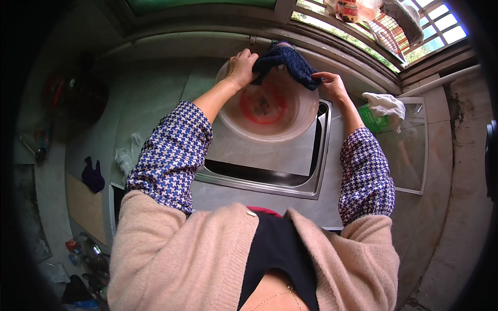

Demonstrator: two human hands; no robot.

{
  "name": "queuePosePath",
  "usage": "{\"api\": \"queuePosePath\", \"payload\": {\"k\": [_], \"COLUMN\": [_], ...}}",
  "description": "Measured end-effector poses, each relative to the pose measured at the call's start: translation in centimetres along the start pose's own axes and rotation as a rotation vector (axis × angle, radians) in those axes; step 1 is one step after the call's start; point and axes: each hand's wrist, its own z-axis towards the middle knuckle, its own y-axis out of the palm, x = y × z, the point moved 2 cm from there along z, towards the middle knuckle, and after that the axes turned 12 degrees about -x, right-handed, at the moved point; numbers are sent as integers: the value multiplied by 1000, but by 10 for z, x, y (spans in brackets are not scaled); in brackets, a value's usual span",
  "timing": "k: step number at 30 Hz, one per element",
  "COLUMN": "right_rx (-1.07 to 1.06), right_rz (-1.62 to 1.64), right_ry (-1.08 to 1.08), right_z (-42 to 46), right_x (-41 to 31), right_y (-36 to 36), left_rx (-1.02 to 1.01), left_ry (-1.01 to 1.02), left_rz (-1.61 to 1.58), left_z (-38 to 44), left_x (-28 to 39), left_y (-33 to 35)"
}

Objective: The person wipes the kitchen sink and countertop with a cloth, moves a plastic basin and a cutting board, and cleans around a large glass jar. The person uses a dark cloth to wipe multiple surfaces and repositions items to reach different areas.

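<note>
A dark blue towel-like cloth is stretched between my two hands above the far rim of a translucent plastic basin. My left hand grips its left end, and my right hand pinches its right end between thumb and fingers. The basin has a red ring pattern on its bottom; whether it holds water I cannot tell. It rests on a grey board laid over a stainless steel sink. Part of the basin's far rim is hidden by the cloth and my left hand.
Right of the basin stands a green container with a white cloth on top, beside a white-framed glass panel. A wall and window border the far side. Crumpled clear plastic, a dark purple cloth and bottles lie left.
</note>
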Motion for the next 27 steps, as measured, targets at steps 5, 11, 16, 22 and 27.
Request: {"api": "queuePosePath", "payload": {"k": [5,11,16,22,27], "right_rx": [231,-227,-175,-44,-6], "right_rz": [212,833,1008,1099,1110], "right_ry": [-11,573,464,483,539], "right_z": [-14,-68,-78,-96,-132], "right_x": [20,47,3,15,1], "right_y": [9,81,97,112,111], "left_rx": [-38,-275,-388,-411,-409], "left_ry": [-261,-345,-407,-397,-462], "left_rz": [-323,-583,-658,-666,-716], "left_z": [3,-8,-8,-7,-12], "left_x": [-14,-17,-20,-11,-15], "left_y": [12,43,26,29,43]}}
